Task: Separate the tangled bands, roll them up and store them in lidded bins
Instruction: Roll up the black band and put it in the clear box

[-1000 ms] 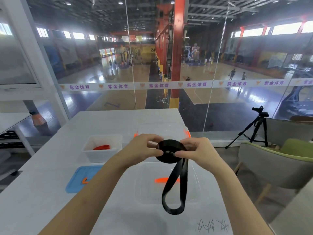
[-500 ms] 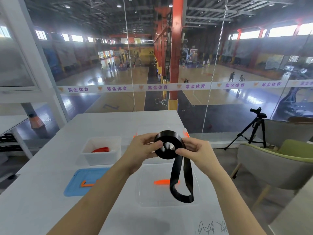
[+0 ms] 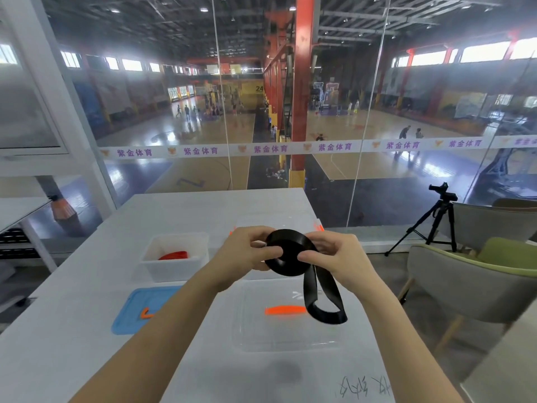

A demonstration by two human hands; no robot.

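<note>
Black band (image 3: pixel 290 253) mostly rolled, pinched between left hand (image 3: pixel 247 251) and right hand (image 3: pixel 340 257) above the table (image 3: pixel 87 330); short tail hanging free. Red band (image 3: pixel 173 255) already in open white bin (image 3: pixel 174 270). Left, probably: finishing the roll, binning it, fitting blue lid (image 3: pixel 136 308).

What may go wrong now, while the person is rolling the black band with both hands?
1. The black band is only pinched between the left hand and right hand; a slip might let the coil spring open.
2. The loose tail hangs over the clear lid and may catch its orange handle.
</note>
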